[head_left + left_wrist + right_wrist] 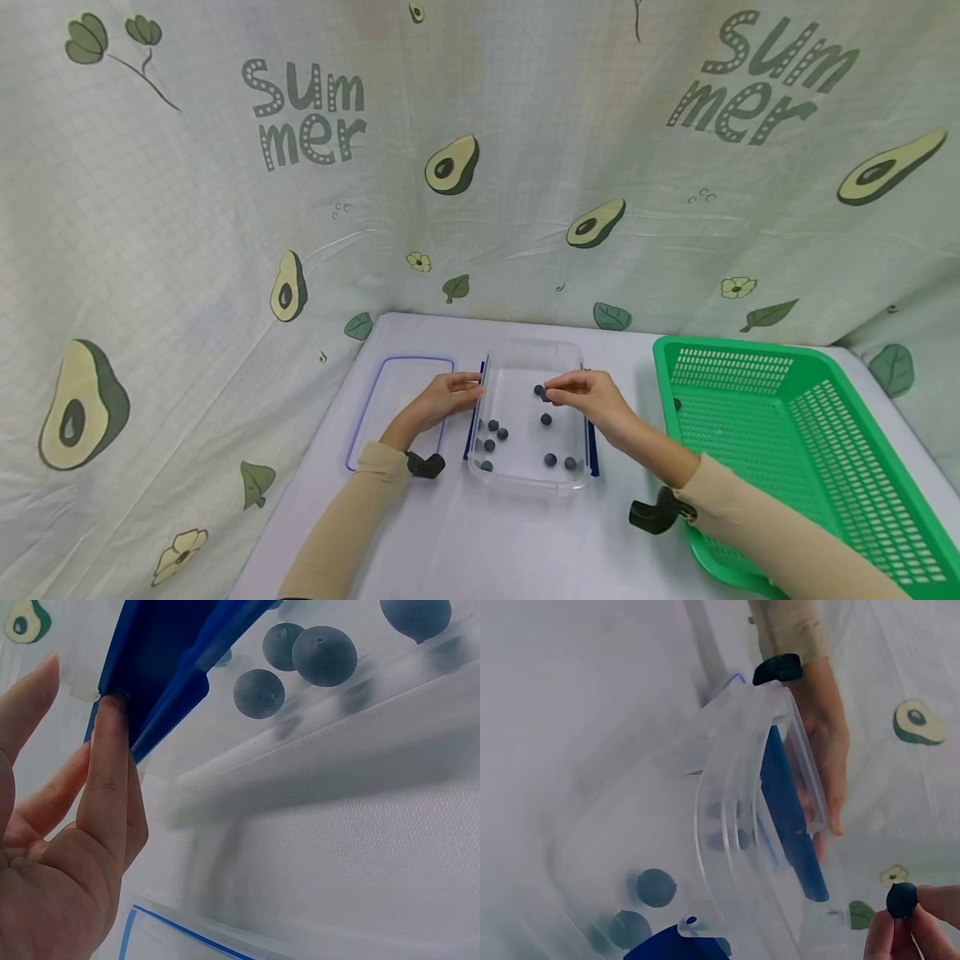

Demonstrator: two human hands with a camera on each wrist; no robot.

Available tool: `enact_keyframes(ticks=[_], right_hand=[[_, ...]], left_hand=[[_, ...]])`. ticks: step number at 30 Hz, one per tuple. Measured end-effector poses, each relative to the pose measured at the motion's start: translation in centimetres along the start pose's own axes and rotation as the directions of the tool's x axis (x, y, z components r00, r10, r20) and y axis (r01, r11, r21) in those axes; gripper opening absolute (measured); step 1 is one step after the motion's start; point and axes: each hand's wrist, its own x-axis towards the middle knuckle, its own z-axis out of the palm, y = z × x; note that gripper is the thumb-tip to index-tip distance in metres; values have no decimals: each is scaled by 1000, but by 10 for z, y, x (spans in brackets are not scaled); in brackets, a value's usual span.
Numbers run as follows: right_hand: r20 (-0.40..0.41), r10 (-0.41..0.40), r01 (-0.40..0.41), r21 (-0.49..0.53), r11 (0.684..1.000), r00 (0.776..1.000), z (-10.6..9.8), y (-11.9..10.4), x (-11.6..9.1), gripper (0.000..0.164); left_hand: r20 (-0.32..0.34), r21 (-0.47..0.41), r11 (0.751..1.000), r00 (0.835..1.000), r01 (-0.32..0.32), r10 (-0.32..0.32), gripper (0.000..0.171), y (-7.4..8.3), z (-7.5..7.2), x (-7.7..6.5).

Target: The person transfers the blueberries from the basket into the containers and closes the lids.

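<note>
A clear plastic container (pixel 525 492) with blue side latches stands mid-table, several dark blueberries (pixel 546 419) scattered on its floor. Between thumb and fingertips, my right hand (pixel 596 400) pinches one blueberry (pixel 901 900) over the container's right part. My left hand (pixel 442 398) rests at the container's left side. Its nearly straight fingers touch the blue latch (pixel 154 682) there, while the thumb stands away from it. Two loose-looking blueberries (pixel 324 656) show close together beyond the latch in the left wrist view.
A clear lid with a blue rim (pixel 362 417) lies left of the container, partly under my left forearm. On the right stands a big green basket (pixel 806 425), a small dark berry (pixel 677 404) near its left wall. A printed curtain (pixel 525 108) hangs behind the table.
</note>
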Motion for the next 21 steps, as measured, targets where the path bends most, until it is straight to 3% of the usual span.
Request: enact_keyframes(ticks=[14, 21], right_hand=[[21, 19, -16, -107, 994, 1000, 12, 16, 3, 24], [3, 28, -28, -114, 993, 1000, 12, 16, 4, 21]], left_hand=[[5, 8, 1000, 1000, -2, 2, 49, 1, 1, -1], [11, 11, 1000, 1000, -6, 6, 50, 0, -1, -1]])
